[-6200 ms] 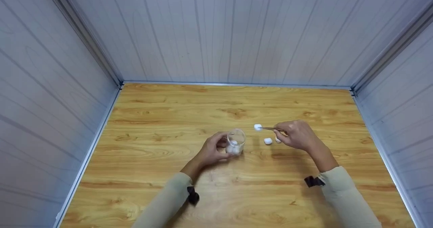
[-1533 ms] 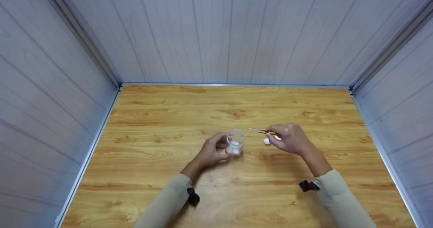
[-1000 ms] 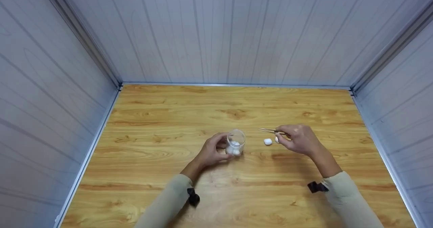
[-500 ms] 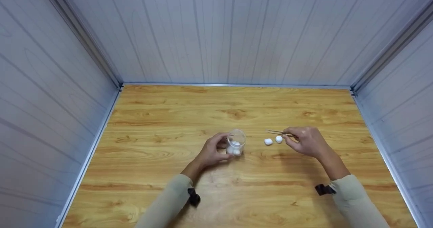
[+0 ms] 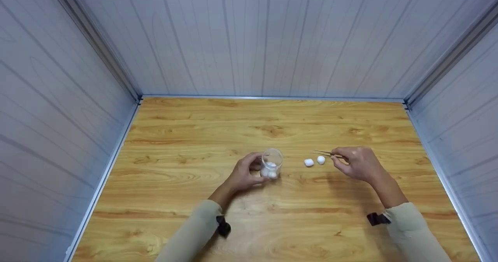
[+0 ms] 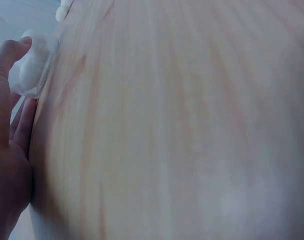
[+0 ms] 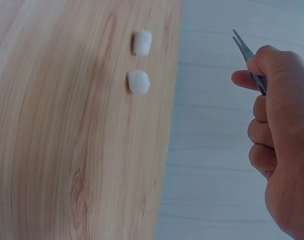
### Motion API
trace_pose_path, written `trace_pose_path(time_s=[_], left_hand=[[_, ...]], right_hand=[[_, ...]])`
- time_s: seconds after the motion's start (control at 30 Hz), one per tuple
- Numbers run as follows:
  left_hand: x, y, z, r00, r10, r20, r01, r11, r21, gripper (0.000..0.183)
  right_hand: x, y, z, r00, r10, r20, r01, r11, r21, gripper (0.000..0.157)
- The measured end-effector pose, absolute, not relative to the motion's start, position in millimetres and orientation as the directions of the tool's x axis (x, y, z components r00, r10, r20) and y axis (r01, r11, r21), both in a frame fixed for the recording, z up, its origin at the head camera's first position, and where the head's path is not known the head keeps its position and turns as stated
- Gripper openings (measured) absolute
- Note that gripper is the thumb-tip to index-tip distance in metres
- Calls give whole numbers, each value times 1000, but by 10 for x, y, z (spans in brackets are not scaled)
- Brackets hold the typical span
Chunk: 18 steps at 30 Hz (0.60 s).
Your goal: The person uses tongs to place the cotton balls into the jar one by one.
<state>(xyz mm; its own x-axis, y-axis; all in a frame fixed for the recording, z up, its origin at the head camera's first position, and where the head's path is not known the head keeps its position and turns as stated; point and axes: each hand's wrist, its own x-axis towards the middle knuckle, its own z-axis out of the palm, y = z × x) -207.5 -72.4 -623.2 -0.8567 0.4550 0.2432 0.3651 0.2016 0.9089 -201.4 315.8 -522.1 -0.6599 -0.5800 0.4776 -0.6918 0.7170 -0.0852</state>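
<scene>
My left hand [image 5: 242,173] holds a clear glass jar [image 5: 272,156] upright on the table, thumb and fingers around its lower side. Several white cotton balls [image 5: 269,170] lie in the bottom of the jar; in the left wrist view they press against its wall [image 6: 34,60]. To the right, my right hand [image 5: 358,163] pinches metal tweezers [image 7: 244,50] between thumb and forefinger, other fingers curled. The tips are slightly apart with nothing between them, raised above the table. Two loose cotton balls, one on the left [image 5: 309,162] and one on the right [image 5: 321,159], lie just below the tips.
The wood-grain table [image 5: 186,133] is enclosed by pale panels at the back [image 5: 249,40] and on both sides, with metal strips along the edges. A black wrist device [image 5: 223,226] sits at the left cuff and another [image 5: 377,218] at the right.
The cotton ball once in the tweezers is gone from them, and the jar's pile looks fuller. My right hand has since drawn back rightward with tweezers bare, uncovering the second loose ball. My left hand stays put.
</scene>
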Motion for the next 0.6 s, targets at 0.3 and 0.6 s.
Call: trace_pose_path(time_s=[0.3,0.6], left_hand=[[-2072,-726,-6255,-852,463,247,381,222,897,67],[-2035,-716,-6179,-870,450,201,322,210,923,69]], right_hand=[[-2032,3150,-5271,-698,-583,415,-661,748,-62,12],[-2132,3099,-5266,-731,-581,359,-634,772,-43,12]])
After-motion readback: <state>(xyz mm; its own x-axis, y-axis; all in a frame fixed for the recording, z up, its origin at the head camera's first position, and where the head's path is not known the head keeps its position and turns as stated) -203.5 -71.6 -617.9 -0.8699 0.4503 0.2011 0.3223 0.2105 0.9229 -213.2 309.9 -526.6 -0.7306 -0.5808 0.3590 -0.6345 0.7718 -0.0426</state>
